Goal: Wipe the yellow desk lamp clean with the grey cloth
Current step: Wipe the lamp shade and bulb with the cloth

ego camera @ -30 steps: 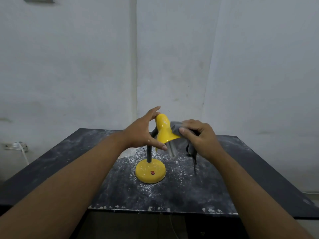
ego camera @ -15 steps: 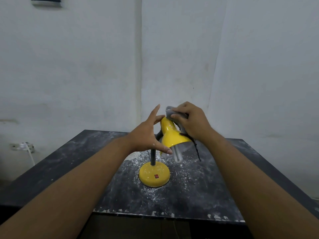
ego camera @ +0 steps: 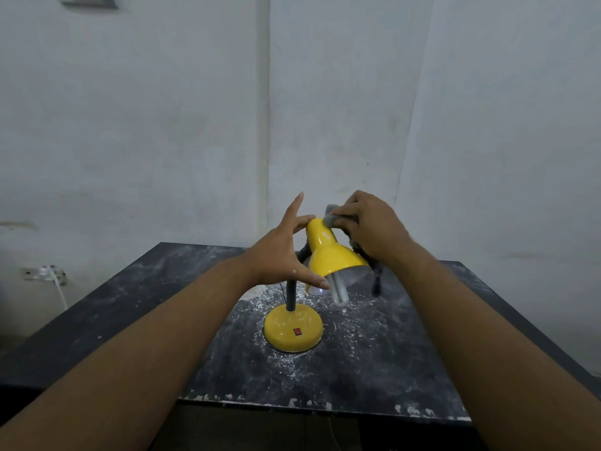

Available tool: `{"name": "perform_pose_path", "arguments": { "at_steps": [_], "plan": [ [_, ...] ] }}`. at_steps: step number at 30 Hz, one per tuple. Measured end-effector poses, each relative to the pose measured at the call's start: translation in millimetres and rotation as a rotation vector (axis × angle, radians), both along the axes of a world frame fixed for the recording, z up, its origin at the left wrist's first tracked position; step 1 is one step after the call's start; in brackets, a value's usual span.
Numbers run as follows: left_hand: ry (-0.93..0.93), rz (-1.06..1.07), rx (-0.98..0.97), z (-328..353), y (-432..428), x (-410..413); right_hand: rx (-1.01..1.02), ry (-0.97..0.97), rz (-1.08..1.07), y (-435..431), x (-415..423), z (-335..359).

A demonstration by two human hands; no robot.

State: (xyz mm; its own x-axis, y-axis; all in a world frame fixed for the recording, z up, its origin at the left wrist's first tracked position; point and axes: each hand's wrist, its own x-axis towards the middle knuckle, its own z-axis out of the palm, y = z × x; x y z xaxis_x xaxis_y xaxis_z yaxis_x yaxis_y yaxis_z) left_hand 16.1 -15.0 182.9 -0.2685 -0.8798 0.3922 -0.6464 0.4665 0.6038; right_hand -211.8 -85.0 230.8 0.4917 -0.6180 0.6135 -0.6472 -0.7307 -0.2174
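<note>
The yellow desk lamp point(ego camera: 328, 255) stands on the dark table point(ego camera: 162, 288), its round base point(ego camera: 292, 330) with a red switch facing me and a white bulb hanging out of the shade. My left hand point(ego camera: 279, 255) steadies the shade from the left: fingers spread, thumb under the rim, fingertips at the shade's top. My right hand point(ego camera: 370, 229) presses the bunched grey cloth point(ego camera: 331, 218) against the top of the shade. Most of the cloth is hidden under my fingers.
White dust or flakes cover the table around the lamp base. A dark cord or strap point(ego camera: 377, 278) dangles behind the shade at the right. White walls meet in a corner behind. A wall socket with a white cable point(ego camera: 48, 275) sits low left.
My right hand has carried the cloth from the shade's lower right side up to its top. The left hand has stayed on the shade's left side. The head camera shifted slightly.
</note>
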Motion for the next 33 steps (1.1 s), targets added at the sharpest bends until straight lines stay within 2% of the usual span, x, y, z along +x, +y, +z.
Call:
{"name": "perform_pose_path", "arguments": {
  "at_steps": [4,8,12,16,20,24,28,31,33],
  "plan": [
    [0.030,-0.018,-0.012,-2.3,-0.9,2.2,-0.011,0.007,0.149,8.8,-0.9,-1.4],
    [0.026,-0.009,-0.023,-4.9,-0.9,1.3,-0.004,-0.031,0.001,7.0,-2.3,-5.9],
    [0.032,-0.017,-0.025,-5.3,-1.1,2.7,0.004,-0.052,0.138,12.9,-1.0,-8.5],
    [0.017,-0.011,-0.026,-4.5,-1.8,2.6,0.025,-0.054,-0.002,11.0,-4.5,-6.5],
    [0.023,-0.013,-0.022,-6.1,-2.1,2.4,0.026,-0.074,0.100,14.6,-5.6,-10.1],
    [0.011,-0.006,-0.023,-5.7,-1.7,2.2,0.038,-0.072,-0.023,10.1,-14.0,-16.0],
    [0.019,-0.012,-0.015,-5.6,-0.8,2.4,0.024,-0.057,0.122,11.1,-14.2,-16.4],
    [0.018,-0.013,-0.014,-5.2,-0.4,1.7,0.005,-0.027,-0.026,7.0,-16.3,-14.9],
    [0.018,-0.011,-0.014,-5.2,-0.4,1.7,0.003,-0.084,-0.045,8.3,-17.0,-12.7]
  ]
}}
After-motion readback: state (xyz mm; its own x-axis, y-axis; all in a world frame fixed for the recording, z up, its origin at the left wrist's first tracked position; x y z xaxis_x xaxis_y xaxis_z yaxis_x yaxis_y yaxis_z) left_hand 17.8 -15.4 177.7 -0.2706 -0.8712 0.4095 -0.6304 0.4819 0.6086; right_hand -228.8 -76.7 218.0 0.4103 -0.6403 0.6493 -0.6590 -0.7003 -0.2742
